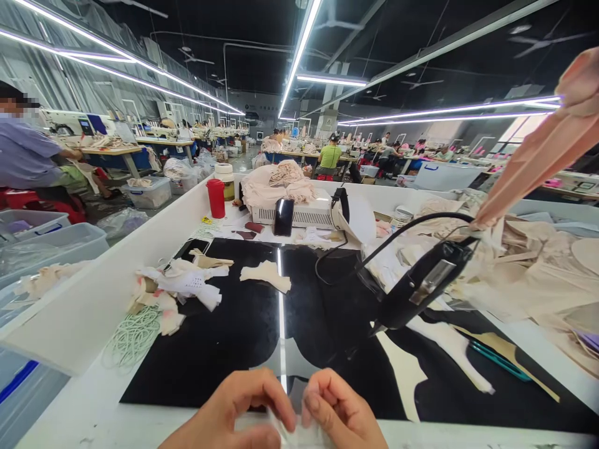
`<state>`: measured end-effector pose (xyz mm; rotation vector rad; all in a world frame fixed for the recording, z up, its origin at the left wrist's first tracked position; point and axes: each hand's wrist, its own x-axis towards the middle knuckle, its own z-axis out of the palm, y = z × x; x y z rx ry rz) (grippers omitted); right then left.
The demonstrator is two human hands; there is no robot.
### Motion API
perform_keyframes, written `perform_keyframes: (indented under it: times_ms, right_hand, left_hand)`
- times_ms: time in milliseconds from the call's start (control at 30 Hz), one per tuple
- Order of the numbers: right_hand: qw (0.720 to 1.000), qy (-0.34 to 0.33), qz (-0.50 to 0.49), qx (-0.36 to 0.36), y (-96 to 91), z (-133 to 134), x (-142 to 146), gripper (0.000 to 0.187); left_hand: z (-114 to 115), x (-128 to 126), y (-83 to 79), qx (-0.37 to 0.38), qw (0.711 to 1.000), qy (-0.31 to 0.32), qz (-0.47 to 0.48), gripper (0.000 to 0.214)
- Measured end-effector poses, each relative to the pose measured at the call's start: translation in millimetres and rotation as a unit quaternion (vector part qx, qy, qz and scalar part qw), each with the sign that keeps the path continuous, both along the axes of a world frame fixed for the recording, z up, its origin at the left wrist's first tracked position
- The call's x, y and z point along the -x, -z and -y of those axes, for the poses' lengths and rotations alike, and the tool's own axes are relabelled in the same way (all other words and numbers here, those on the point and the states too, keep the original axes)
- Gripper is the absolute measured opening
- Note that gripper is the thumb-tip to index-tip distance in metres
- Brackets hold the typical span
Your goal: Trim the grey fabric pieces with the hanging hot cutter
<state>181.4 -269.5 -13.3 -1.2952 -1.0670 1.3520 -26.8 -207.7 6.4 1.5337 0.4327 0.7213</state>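
Note:
At the bottom edge my left hand (234, 408) and my right hand (341, 415) are close together, fingers curled and pinched on a small pale, thin piece (285, 430) held between them. What the piece is cannot be made out. They hover over the near edge of a black work mat (219, 337) on a white table (93, 411). A black hand-held tool with a cord (421, 284) lies on the mat to the right of the hands.
Cream fabric scraps (180, 284) and a coil of pale green cord (133, 337) lie at the left. A heap of beige fabric pieces (528, 268) fills the right. A red cup (216, 198) and a white machine (299, 212) stand behind. Other people sit at far tables.

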Motion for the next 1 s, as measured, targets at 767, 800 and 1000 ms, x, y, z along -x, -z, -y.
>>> perform_keyframes:
  times_ms: [767, 800, 1000]
  right_hand:
    - [0.951, 0.065, 0.263, -0.146, 18.8, -26, -17, 0.022]
    - [0.943, 0.066, 0.281, -0.167, 19.9, -28, -17, 0.02]
    - [0.894, 0.064, 0.37, -0.246, 30.7, -36, -16, 0.027]
  left_hand:
    - [-31, -35, 21.3, 0.176, 0.961, -0.142, -0.161, 0.031]
    - [-33, -35, 21.9, 0.167, 0.961, -0.148, -0.161, 0.03]
    - [-37, -29, 21.3, -0.009, 0.938, -0.204, -0.28, 0.009]
